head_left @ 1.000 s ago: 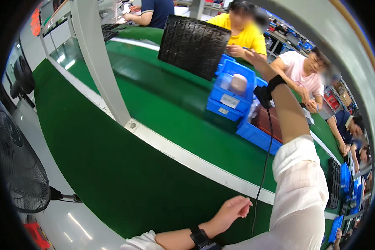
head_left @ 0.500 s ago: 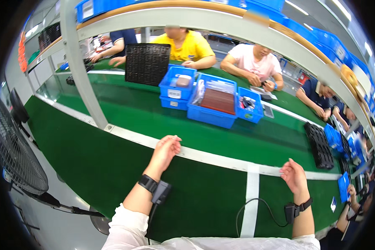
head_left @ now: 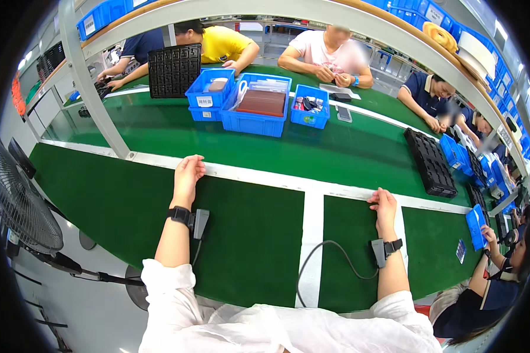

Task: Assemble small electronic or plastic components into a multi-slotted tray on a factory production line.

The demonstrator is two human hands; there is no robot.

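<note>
My left hand (head_left: 188,176) is raised over the near edge of the green work table (head_left: 247,235), by the white strip along its middle. Its fingers are loosely bent, and I see nothing in them. Farther right, my right hand (head_left: 384,209) hovers by the same strip with its fingers half curled and a gap at the thumb; it looks bare too. Each wrist wears a black strap with a small grey box, the left box (head_left: 200,223) and the right box (head_left: 378,253). A dark cable (head_left: 330,242) hangs from the right one.
Across the table stand a blue bin (head_left: 256,125) holding brown-red sheets, stacked blue bins (head_left: 204,113), a small blue bin (head_left: 310,119), a phone (head_left: 343,114) and black trays (head_left: 430,162). Co-workers sit beyond and at right. A shelf post (head_left: 94,88) rises at left; a fan (head_left: 26,206) stands beside the table.
The whole view has shifted, so the bins and table appear farther up and left. Both my hands appear higher and farther left in the picture, still without anything visible in them.
</note>
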